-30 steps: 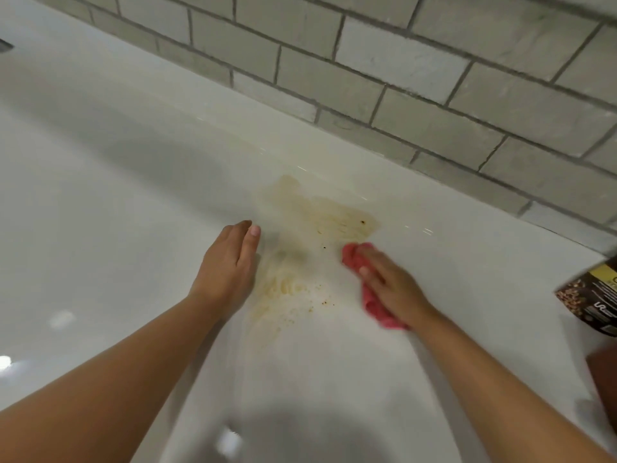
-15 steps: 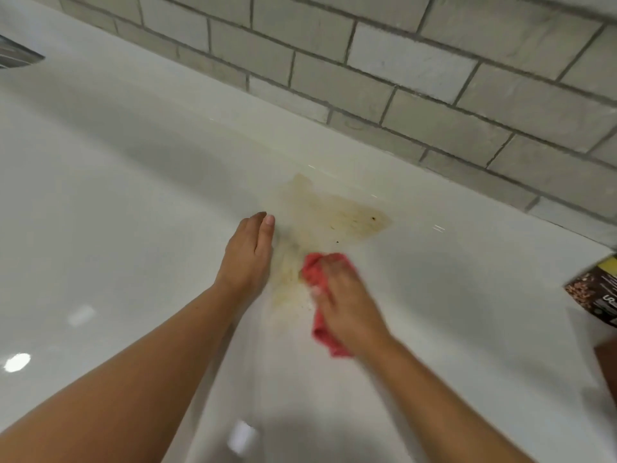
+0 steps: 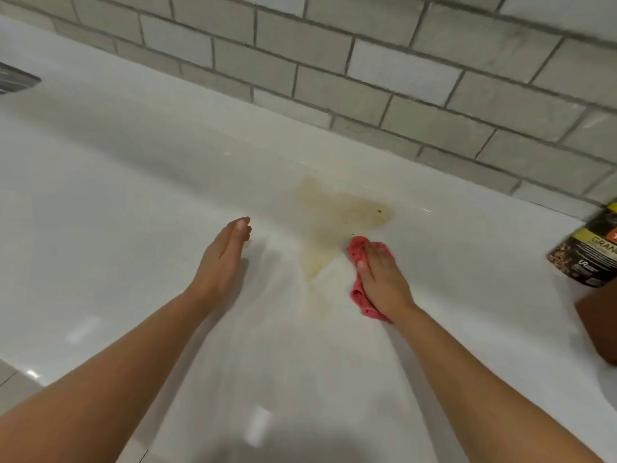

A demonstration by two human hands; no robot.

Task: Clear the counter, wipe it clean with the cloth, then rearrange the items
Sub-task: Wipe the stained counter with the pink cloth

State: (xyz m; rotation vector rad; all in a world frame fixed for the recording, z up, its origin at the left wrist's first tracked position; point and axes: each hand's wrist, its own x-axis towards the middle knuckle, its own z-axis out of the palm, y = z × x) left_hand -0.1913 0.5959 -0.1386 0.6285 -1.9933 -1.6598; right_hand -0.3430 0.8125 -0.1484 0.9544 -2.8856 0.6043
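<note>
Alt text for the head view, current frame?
A person's right hand presses a crumpled pink cloth beside a yellowish-brown smear on a glossy white counter; the left hand is open nearby. A dark granola bag sits at right.

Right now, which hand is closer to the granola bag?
Right. The right hand presses the pink cloth just right of the stain, on the granola bag side. The left hand is open, left of the stain and farther away.

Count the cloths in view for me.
1: the pink cloth lies under the right hand, at the right edge of the stain on the counter. Others may lie outside the frame.
</note>
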